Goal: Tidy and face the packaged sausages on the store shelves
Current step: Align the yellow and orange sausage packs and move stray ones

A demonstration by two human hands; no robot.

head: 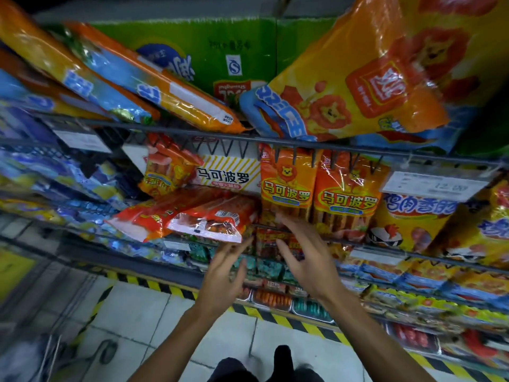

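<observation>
Two red sausage packs (209, 219) lie flat and skewed on the middle wire shelf, their ends hanging over its front rail. Just under the overhanging end, my left hand (223, 274) is spread with straight fingers, fingertips close to the pack's edge. My right hand (305, 255) is open too, fingers reaching toward the bottom of the upright orange packs (289, 188) that stand facing front. Neither hand holds anything. A white box (228, 175) stands behind the red packs. On the top shelf, long orange packs (154, 84) lie tilted.
A large orange bag (358, 75) leans on the top shelf in front of a green carton (214, 51). Yellow chicken-sausage bags (418, 216) fill the right side. A price tag (432, 184) hangs on the wire rail. Lower shelves hold more packs. Hazard tape edges the tiled floor (143, 321).
</observation>
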